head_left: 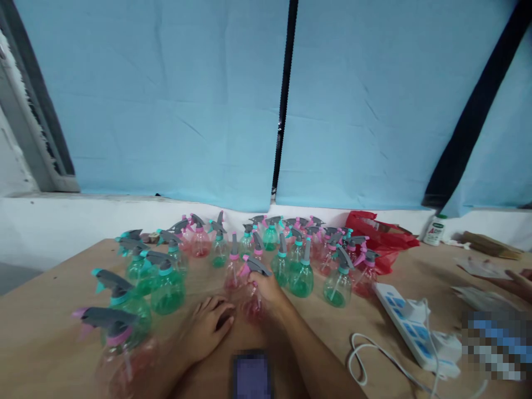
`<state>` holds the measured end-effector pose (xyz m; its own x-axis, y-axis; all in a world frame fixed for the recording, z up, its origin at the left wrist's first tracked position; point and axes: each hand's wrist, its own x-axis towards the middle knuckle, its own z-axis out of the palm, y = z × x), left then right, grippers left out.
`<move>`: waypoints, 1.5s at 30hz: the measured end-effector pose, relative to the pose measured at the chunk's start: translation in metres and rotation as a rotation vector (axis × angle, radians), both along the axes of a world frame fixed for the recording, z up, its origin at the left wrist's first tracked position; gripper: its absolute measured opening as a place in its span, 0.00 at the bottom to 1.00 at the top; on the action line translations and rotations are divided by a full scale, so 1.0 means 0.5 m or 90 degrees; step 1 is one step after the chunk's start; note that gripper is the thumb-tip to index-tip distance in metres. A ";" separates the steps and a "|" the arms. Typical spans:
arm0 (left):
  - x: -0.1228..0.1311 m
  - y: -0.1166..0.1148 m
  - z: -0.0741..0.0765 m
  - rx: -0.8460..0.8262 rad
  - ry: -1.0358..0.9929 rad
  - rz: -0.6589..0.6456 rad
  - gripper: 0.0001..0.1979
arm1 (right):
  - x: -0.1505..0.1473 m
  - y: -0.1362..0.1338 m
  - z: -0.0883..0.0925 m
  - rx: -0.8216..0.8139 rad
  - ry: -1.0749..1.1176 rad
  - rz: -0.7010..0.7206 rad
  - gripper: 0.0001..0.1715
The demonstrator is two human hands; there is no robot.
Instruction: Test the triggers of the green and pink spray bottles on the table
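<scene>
My right hand (266,285) is wrapped round the neck of a pink spray bottle (253,305), just under its grey trigger head with a pink collar. The bottle stands upright near the middle of the table. To its left, my left hand (210,324) rests on the tabletop with the fingers loosely bent and apart, holding nothing. Beyond both hands stand several more spray bottles, among them a green spray bottle (301,280) and another pink spray bottle (200,244). Nearest on the left is a large pink spray bottle (124,366), with a green spray bottle (168,293) behind it.
A white power strip (405,321) with plugs and a looped white cable (361,343) lies on the right. Behind it are a red plastic bag (378,238) and a small white bottle (435,230). Another person's hand (521,280) reaches in at the right edge. A blurred-out phone-like object (251,377) lies in front.
</scene>
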<state>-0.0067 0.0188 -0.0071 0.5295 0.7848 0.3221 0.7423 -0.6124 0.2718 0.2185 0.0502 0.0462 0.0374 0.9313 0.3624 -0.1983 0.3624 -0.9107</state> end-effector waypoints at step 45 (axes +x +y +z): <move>-0.006 -0.003 -0.016 0.015 0.026 0.033 0.18 | -0.062 -0.068 0.156 0.277 -0.161 -0.225 0.14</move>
